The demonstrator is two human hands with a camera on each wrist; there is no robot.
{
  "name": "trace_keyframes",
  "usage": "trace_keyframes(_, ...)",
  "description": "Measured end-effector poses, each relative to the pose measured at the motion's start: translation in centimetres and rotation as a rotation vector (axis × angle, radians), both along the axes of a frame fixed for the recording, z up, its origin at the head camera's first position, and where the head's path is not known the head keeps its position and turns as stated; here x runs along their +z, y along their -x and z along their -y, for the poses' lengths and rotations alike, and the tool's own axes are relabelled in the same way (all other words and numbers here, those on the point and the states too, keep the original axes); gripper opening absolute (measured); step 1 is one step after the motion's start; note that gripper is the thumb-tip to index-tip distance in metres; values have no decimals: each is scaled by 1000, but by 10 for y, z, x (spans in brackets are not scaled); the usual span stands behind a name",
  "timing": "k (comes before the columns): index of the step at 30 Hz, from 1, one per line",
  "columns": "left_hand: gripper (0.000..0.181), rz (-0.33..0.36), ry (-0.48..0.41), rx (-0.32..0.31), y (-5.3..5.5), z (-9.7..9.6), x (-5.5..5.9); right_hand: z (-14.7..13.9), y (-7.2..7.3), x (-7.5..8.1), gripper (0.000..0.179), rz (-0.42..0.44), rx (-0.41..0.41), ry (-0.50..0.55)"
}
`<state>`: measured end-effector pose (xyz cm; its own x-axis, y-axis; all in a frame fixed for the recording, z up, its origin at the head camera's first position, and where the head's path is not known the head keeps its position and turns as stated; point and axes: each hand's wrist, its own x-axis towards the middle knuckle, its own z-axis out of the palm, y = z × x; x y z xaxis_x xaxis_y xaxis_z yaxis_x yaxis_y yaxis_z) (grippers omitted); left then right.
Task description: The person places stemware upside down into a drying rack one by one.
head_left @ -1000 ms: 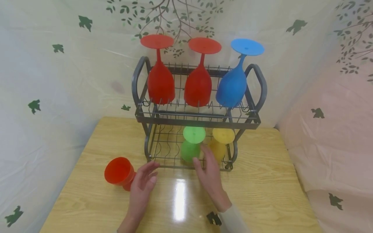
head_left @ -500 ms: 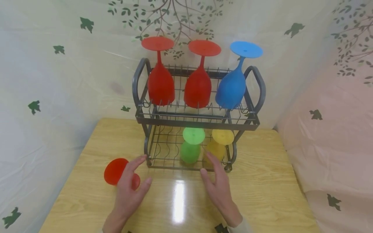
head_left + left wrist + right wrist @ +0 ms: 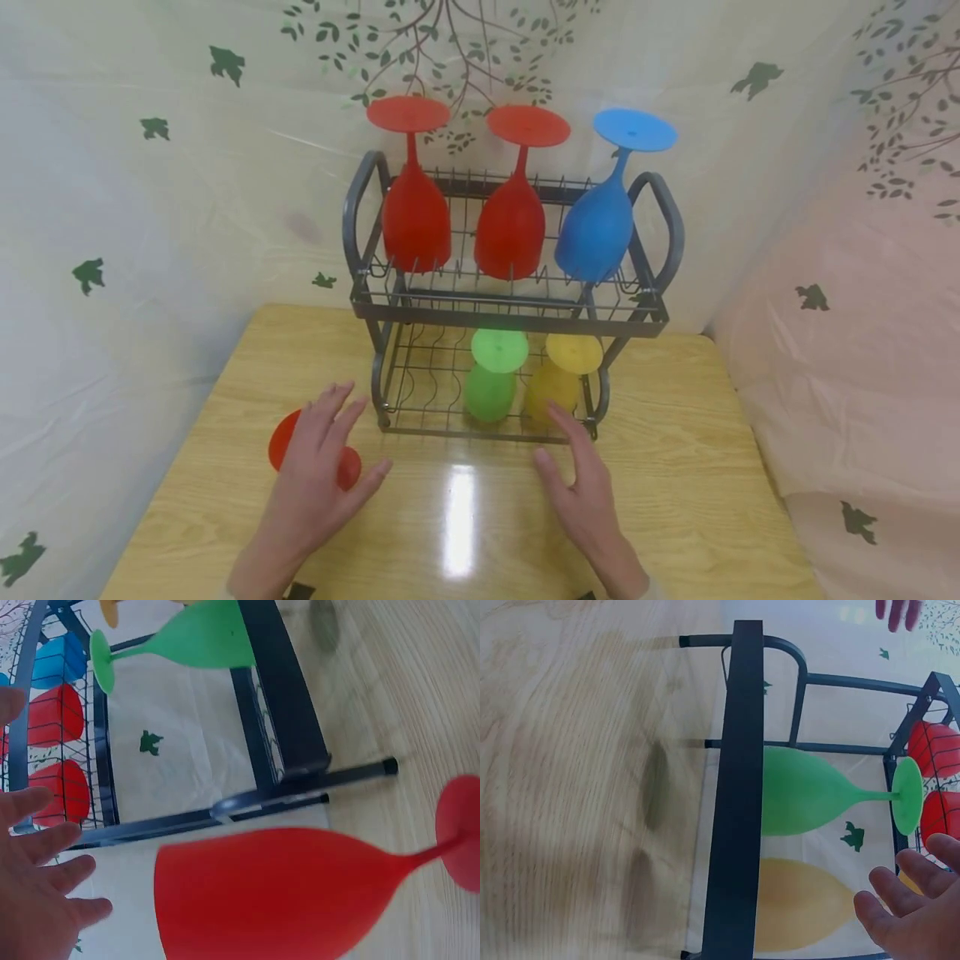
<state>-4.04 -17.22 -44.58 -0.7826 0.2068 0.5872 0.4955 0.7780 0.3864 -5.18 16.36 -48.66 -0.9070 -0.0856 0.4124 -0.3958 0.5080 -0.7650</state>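
Note:
A red wine goblet [image 3: 270, 889] stands upright on the table, left of the dark two-tier rack [image 3: 510, 318]. Over it in the head view is my left hand [image 3: 311, 479], fingers spread and holding nothing; the hand hides part of the bowl. Between hand and goblet the left wrist view shows a gap. My right hand [image 3: 585, 496] is in front of the rack's lower tier with its fingers extended and nothing in them. Nearest to it is an upside-down yellow goblet [image 3: 551, 390], beside an upside-down green goblet [image 3: 489, 392] on the same tier.
Upside down on the upper tier stand two red goblets, a left one [image 3: 416, 218] and a middle one [image 3: 510, 225], plus a leaning blue goblet [image 3: 596, 229]. The wooden table [image 3: 675, 467] backs onto a patterned cloth [image 3: 187, 208].
My left hand has moved left from beside the red goblet to over it, its fingers spreading. My right hand has drawn back from the green goblet, toward the right and front.

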Motion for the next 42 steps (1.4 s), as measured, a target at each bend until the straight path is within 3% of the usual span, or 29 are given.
trace_keyframes(5, 84, 3, 107, 69, 2, 11, -3, -7, -3, -5, 57, -1, -17, -2)
trace_keyframes(10, 84, 113, 174, 144, 2, 28, -5, -13, -8, -8, 59, -13, -25, -16)
trace_keyframes(14, 75, 206, 191, 169, 3, 38, -6, -16, -10, -9, 58, -11, -11, -21)
trace_keyframes(22, 81, 419, 202, 221, 5, 46, -6, -17, -13, -10, 55, -7, -16, -19)
trace_keyframes(35, 73, 552, 205, 221, 9, 53, 0, -17, -13, -13, 54, -21, -43, -15)
trace_keyframes(42, 66, 590, 205, 215, 8, 55, 6, -17, -13, -14, 56, -25, -36, 3)
